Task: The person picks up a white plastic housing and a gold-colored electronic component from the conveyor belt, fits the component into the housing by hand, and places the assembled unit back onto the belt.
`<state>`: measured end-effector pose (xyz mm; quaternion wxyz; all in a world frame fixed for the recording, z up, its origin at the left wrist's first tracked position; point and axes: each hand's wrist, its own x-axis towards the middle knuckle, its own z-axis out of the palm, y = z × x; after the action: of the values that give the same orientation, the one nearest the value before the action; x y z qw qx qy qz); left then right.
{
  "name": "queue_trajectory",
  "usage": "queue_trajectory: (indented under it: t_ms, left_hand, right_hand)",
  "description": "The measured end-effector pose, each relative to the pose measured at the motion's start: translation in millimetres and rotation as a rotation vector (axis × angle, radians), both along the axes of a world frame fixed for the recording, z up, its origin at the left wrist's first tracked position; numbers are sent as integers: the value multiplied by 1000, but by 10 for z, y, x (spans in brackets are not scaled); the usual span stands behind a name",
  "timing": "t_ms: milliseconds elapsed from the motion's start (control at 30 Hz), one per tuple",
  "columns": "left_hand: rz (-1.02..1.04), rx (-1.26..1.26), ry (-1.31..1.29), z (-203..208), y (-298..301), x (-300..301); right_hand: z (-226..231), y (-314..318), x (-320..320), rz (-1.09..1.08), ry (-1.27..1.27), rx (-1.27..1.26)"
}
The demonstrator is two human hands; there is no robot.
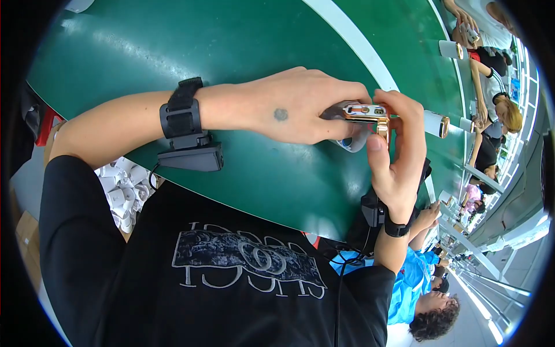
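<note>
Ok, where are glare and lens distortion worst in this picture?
Head view: pale glare streaks the green tabletop at upper left; fisheye bends the white strip into an arc; the gold-trimmed device glints, its outline readable; ceiling lights burn white at lower right; the rim is black.

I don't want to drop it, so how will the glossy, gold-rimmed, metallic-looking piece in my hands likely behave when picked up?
The glossy gold-rimmed piece is probably stiff: its edges look crisp between your left hand and right hand. It may be slippery, as its rim shows bright reflections. Its weight can't be judged from this view.
</note>
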<state>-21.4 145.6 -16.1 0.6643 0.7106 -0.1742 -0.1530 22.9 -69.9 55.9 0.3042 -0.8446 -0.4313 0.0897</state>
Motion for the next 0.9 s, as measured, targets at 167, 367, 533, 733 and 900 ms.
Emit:
queue_trajectory:
  t_ms: [167, 367, 533, 733, 900]
  left_hand:
    - [38, 9, -185, -139, 44, -46]
    - [-10, 25, -103, -220, 83, -37]
    - [17, 41, -249, -307, 53, -42]
    - [-12, 54, -164, -257, 53, -16]
    - [-10, 33, -177, -259, 36, 8]
  right_hand:
    - [53, -23, -31, -11, -24, -24]
    - [118, 21, -18, 127, -158, -108]
    - [119, 48, -61, 112, -177, -134]
    - [147, 21, -118, 79, -217, -159]
    - [165, 46, -167, 17, -200, -200]
